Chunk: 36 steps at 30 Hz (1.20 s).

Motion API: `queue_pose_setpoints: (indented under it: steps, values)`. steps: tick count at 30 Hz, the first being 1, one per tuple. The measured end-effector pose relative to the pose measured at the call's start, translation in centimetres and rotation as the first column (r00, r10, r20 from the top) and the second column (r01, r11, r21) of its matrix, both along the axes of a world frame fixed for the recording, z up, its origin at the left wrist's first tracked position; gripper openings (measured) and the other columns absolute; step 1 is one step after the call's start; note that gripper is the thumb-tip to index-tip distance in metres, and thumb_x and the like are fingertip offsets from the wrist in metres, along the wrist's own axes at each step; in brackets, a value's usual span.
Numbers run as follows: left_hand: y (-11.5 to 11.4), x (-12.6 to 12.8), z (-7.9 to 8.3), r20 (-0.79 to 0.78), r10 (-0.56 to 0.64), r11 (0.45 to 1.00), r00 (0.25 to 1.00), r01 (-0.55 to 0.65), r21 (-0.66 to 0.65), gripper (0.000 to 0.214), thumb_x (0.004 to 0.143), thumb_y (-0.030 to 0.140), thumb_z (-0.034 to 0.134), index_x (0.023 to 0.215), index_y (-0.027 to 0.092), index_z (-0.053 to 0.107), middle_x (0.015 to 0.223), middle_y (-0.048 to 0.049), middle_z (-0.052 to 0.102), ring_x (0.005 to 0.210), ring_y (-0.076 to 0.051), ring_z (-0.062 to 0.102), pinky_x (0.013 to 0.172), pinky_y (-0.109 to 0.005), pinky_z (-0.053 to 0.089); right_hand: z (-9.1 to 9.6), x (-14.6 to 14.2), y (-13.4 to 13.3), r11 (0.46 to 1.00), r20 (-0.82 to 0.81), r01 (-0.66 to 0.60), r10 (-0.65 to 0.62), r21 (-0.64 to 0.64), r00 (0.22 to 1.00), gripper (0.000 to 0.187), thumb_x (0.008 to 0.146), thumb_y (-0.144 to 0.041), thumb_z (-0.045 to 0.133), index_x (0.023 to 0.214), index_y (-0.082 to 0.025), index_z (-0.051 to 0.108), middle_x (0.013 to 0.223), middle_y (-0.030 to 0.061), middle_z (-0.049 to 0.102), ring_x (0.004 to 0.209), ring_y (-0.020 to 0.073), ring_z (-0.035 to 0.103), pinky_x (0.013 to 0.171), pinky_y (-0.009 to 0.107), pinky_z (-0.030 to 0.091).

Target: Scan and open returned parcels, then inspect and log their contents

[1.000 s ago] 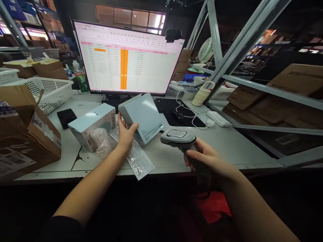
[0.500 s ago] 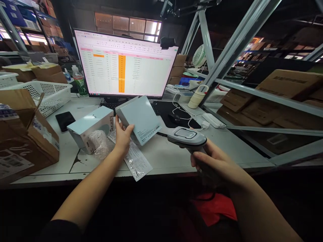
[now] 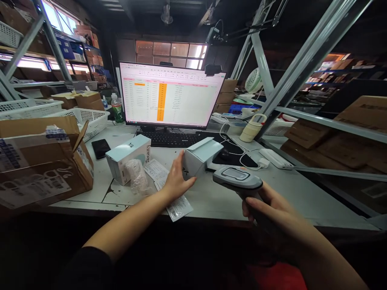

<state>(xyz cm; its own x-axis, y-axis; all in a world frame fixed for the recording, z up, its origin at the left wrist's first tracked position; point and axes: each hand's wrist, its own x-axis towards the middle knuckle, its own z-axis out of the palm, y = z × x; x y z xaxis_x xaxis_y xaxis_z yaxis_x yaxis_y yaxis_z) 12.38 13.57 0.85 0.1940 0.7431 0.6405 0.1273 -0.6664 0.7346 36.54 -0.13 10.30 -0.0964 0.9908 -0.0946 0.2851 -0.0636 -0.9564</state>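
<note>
My left hand (image 3: 177, 179) grips a small light-blue carton (image 3: 202, 155) at its left end, thumb on the near face and fingers along the side. The carton is tilted over the desk in front of the keyboard. In my right hand (image 3: 269, 201) is a grey barcode scanner (image 3: 237, 179), its head pointing left toward the carton; my fingers wrap its dark handle. Left of my left hand stands a light-blue and white box (image 3: 128, 155) with dark lettering. Crumpled bubble wrap (image 3: 137, 175) leans against it. A printed slip in clear plastic (image 3: 180, 207) lies partly under my left wrist.
A monitor (image 3: 187, 100) showing a spreadsheet stands behind the keyboard (image 3: 175, 139). An opened brown carton (image 3: 39, 161) and a phone (image 3: 100, 148) are at left. Cables, a mouse (image 3: 223, 154), a cream cup (image 3: 253, 129) and metal rack bars (image 3: 332, 125) are at right.
My left hand has moved right and turned the carton, so a different face and its top edge now show. The scanner stays in my right hand. The camera view has shifted.
</note>
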Motion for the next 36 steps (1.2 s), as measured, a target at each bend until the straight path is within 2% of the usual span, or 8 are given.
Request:
queue_pose_setpoints:
  steps: [5,9,13,19,23,27,31,36]
  values:
    - [-3.0,-4.4,3.7,-0.06,0.156,0.968,0.986,-0.14,0.208,0.084,0.086,0.038,0.07,0.155,0.029,0.023,0.154,-0.0157,0.033,0.146,-0.033,0.032,0.12,-0.055,0.027,-0.2,-0.2,-1.0,1.0,-0.019,-0.01,0.01,0.0,1.0,0.09,0.084,-0.056,0.066,0.157,-0.035,0.018,0.072,0.0028,0.062,0.059,0.0237,0.057,0.045,0.032,0.049]
    - [-3.4,-11.9,10.1,-0.19,0.41,0.823,0.892,-0.271,0.5,0.05,0.089,0.038,0.066,0.137,0.029,0.054,0.142,-0.0086,0.052,0.14,-0.031,0.04,0.121,-0.052,0.027,-0.2,-0.9,-1.2,1.0,-0.046,0.008,-0.007,0.028,0.999,0.087,0.084,-0.055,0.068,0.155,-0.031,0.023,0.069,0.0016,0.062,0.058,0.0216,0.056,0.045,0.029,0.047]
    - [2.0,-17.0,14.5,-0.571,0.483,0.869,0.664,-0.445,0.218,0.062,0.083,0.054,0.066,0.133,0.018,0.058,0.137,-0.0146,0.056,0.137,-0.036,0.044,0.117,-0.056,0.03,0.3,-2.6,-0.6,0.997,-0.092,-0.055,0.061,0.061,0.994,0.085,0.087,-0.05,0.068,0.155,-0.024,0.023,0.068,0.0003,0.062,0.057,0.0165,0.055,0.048,0.024,0.047]
    - [6.8,-18.4,12.9,-0.794,0.284,0.834,0.537,-0.547,-0.071,0.09,0.045,0.033,0.09,0.129,0.017,0.062,0.105,-0.0178,0.071,0.112,-0.046,0.061,0.103,-0.061,0.042,-0.7,-5.2,-0.3,0.977,-0.14,-0.198,0.208,0.085,0.968,0.097,0.084,-0.048,0.072,0.158,-0.02,0.017,0.081,0.0018,0.063,0.06,0.016,0.06,0.053,0.027,0.051]
    - [4.8,-18.5,13.4,-0.723,0.483,0.843,0.494,-0.484,0.234,0.09,0.063,0.023,0.074,0.147,0.015,0.043,0.132,-0.0214,0.058,0.127,-0.044,0.051,0.113,-0.063,0.031,-1.3,-6.1,-0.6,0.969,-0.106,-0.244,0.248,0.043,0.963,0.095,0.083,-0.048,0.073,0.158,-0.025,0.021,0.106,0.007,0.063,0.066,0.0149,0.062,0.059,0.03,0.055]
    - [2.0,-19.2,14.1,-0.512,0.695,0.695,0.505,-0.291,0.657,0.065,0.077,0.011,0.054,0.14,0.022,0.05,0.138,-0.0105,0.057,0.138,-0.033,0.041,0.124,-0.059,0.007,-0.8,-6.0,-0.6,0.965,-0.125,-0.25,0.258,0.078,0.958,0.095,0.085,-0.049,0.072,0.159,-0.024,0.018,0.094,0.0043,0.063,0.066,0.0156,0.062,0.056,0.028,0.053]
    - [-0.1,-20.6,13.2,-0.383,0.68,0.617,0.626,-0.206,0.76,0.033,0.085,0.018,0.055,0.11,0.037,0.066,0.117,0.0014,0.067,0.134,-0.025,0.047,0.127,-0.055,0.001,0.4,-5.9,-0.9,0.952,-0.19,-0.278,0.299,0.129,0.935,0.09,0.09,-0.049,0.065,0.158,-0.023,0.013,0.073,-0.0004,0.06,0.057,0.0169,0.06,0.048,0.027,0.05]
    - [-1.7,-22.6,11.0,-0.472,0.634,0.691,0.612,-0.174,0.702,0.01,0.085,0.033,0.064,0.086,0.039,0.071,0.096,0.0003,0.067,0.122,-0.025,0.056,0.126,-0.058,0.008,2.3,-6.4,-1.7,0.929,-0.164,-0.314,0.347,0.196,0.924,0.07,0.092,-0.047,0.063,0.149,-0.025,0.029,0.077,0.0013,0.065,0.059,0.0172,0.063,0.053,0.028,0.054]
